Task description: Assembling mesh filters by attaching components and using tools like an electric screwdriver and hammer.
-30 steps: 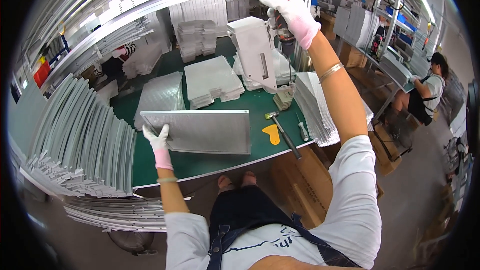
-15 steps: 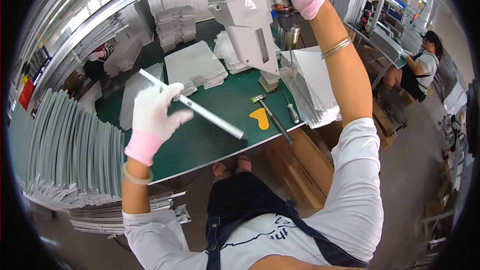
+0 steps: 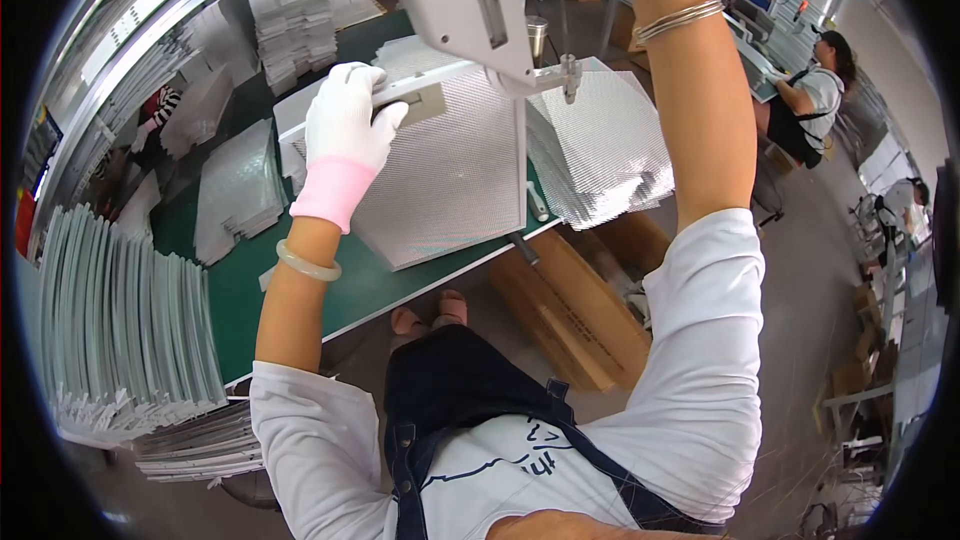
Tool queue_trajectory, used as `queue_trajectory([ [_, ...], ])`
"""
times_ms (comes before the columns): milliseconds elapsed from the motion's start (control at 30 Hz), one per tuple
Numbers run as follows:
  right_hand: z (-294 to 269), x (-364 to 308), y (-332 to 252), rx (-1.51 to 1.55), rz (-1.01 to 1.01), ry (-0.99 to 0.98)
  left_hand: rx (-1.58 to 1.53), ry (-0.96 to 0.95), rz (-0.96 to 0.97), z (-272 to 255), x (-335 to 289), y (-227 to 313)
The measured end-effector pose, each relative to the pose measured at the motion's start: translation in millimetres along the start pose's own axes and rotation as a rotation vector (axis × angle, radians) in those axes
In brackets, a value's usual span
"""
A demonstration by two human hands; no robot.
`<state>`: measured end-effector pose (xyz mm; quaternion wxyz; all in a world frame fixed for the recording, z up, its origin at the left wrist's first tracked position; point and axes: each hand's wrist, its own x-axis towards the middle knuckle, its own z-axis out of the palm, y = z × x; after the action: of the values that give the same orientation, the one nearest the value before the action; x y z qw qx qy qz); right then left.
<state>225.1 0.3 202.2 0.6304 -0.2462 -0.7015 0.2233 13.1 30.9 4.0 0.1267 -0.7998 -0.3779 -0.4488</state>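
Observation:
My left hand (image 3: 348, 135), in a white glove with a pink cuff, grips the far edge of a grey mesh panel (image 3: 455, 175) that has a pale frame strip (image 3: 430, 100) along that edge. The panel covers much of the green table (image 3: 350, 298). Over its far right part hangs a pale grey tool housing (image 3: 465, 10). A thin driver shaft with a clear tip (image 3: 570, 78) points down beside it, at the right end of the strip. My right forearm reaches up past the top edge of the picture; the right hand is out of view.
Loose mesh sheets (image 3: 610, 140) overhang the table's right side. Stacked sheets (image 3: 235, 190) lie at left, beside many upright pale strips (image 3: 125, 320). A hammer handle (image 3: 525, 248) juts from under the panel. Below stands a cardboard box (image 3: 570, 310). A person (image 3: 815, 90) sits at right.
My left hand held a loose white strip; now it grips the framed mesh panel, which hides most of the hammer and the yellow scraper. My right hand has left the view at the top.

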Motion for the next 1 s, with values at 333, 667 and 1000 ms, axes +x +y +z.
queue_trajectory([
  [333,38.0,17.1,-10.2,-0.004,-0.153,0.063,0.173,-0.014,0.098,-13.2,-10.7,8.5],
  [667,88.8,22.3,-13.1,0.151,-0.123,0.033,0.223,-0.038,-0.138,-20.0,-15.5,10.1],
  [1000,91.3,35.5,19.5,0.204,-0.229,0.086,0.201,-0.097,-0.147,-18.4,-11.1,3.9],
])
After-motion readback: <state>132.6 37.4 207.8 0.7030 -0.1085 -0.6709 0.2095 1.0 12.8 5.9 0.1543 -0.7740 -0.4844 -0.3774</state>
